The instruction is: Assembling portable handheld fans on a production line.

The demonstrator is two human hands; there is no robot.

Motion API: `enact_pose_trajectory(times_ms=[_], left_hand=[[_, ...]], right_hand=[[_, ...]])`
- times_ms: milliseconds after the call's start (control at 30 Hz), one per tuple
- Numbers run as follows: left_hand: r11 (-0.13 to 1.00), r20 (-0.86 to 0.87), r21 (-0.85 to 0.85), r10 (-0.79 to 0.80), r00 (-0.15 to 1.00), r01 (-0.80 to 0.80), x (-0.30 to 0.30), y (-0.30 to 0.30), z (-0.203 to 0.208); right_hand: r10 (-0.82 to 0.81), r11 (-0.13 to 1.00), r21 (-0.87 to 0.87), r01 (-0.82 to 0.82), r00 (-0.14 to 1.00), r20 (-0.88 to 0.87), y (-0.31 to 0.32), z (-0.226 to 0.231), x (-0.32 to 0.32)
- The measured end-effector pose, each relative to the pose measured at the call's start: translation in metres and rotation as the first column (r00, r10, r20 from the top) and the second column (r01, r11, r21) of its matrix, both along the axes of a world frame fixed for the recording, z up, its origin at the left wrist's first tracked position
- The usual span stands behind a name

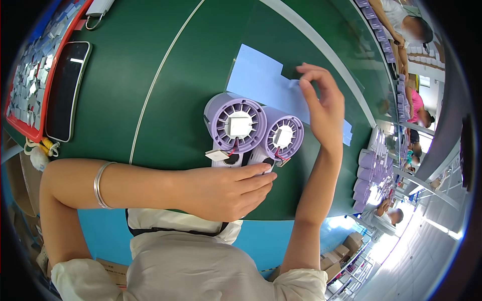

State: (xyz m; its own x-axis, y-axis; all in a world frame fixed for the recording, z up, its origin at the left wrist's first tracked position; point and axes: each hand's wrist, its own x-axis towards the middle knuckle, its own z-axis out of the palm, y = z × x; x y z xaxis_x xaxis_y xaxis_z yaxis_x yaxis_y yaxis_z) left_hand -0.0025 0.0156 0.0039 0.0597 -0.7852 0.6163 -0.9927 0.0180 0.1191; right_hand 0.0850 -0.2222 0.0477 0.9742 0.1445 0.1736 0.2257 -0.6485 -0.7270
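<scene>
Two purple-headed fans, the left fan (238, 125) and the right fan (283, 136), sit side by side on the green worktop (170, 110). Their round slatted ends face up toward the camera, and their pale handles point back toward the person's body. The left hand (228, 194) lies across the handles, fingers straight and together; whether it grips them I cannot tell. A blue sheet (256, 72) lies beyond, its long axis slanting from upper left to lower right. Over it the right hand (324, 103) curls, thumb and fingertips close together; I cannot tell whether they pinch anything.
</scene>
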Motion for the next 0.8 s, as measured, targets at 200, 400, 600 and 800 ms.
enact_pose_trajectory(times_ms=[200,400,600,800], left_hand=[[1.0,-0.002,0.002,-0.003,1.0,0.003,0.0,0.0,-0.001],[0.999,-0.005,0.032,-0.001,1.0,0.001,0.0,0.002,-0.001],[1.0,-0.01,0.02,0.018,1.0,-0.018,-0.001,0.0,-0.004],[1.0,-0.029,0.014,0.028,0.999,-0.028,-0.003,0.001,-0.003]], right_hand=[[-0.008,0.972,0.236,-0.023,0.991,0.131,-0.005,0.035,-0.044],[0.048,0.977,0.207,-0.041,0.998,-0.028,0.019,0.052,-0.068],[-0.014,0.993,0.115,0.027,0.993,-0.114,0.038,0.05,-0.076],[-0.109,0.979,0.152,0.137,0.979,-0.174,0.049,0.045,-0.077]])
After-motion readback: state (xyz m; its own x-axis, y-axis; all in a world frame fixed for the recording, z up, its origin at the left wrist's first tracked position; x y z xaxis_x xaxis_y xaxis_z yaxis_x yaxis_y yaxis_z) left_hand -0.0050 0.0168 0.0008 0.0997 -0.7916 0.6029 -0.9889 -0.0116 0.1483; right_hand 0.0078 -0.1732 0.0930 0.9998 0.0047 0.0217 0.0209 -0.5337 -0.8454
